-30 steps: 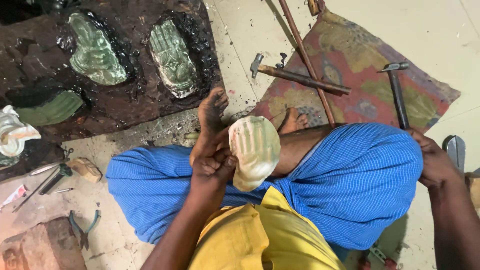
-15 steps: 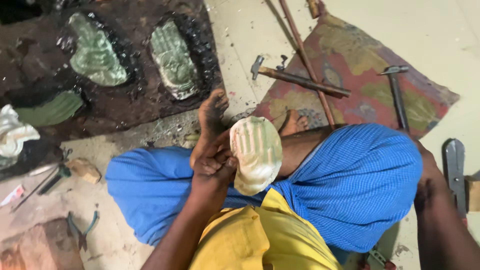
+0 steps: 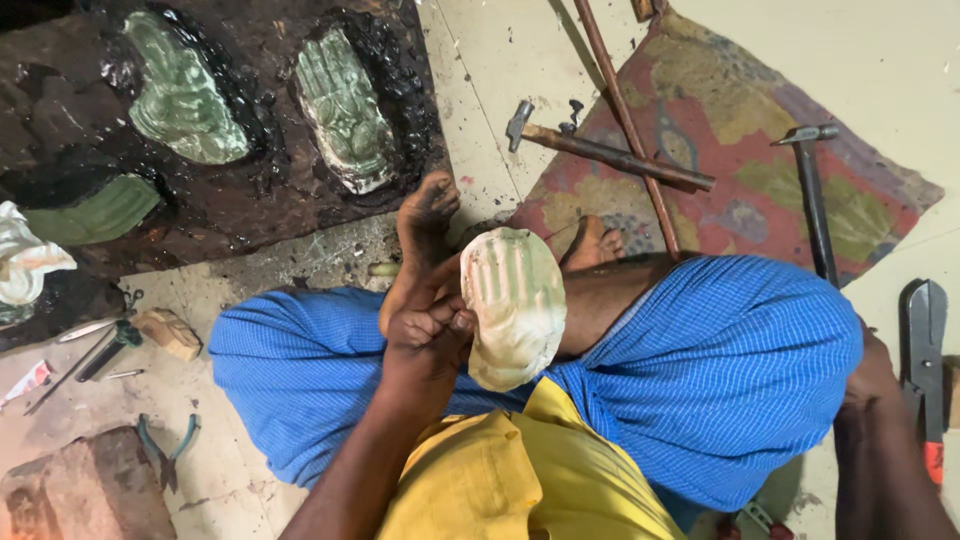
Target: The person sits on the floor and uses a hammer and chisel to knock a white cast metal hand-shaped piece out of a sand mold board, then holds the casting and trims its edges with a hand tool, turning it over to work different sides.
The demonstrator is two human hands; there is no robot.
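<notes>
Two green hand casts point(image 3: 345, 105) sit in the black pitch bed point(image 3: 250, 210) at 11 o'clock. Our left hand point(image 3: 430, 325) pinches the pale hand-shaped shell point(image 3: 512, 305) over our lap; right hand point(image 3: 872, 365), half hidden at 3 o'clock, probably rests loose beside the shears point(image 3: 925, 350).

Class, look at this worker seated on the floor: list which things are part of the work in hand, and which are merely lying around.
In hand:
- left hand gripping the pale hand-shaped metal piece
- right hand, beside the shears

Lying about:
- two hammers
- long rod
- pliers
- green casts in the dark pitch slab
</notes>
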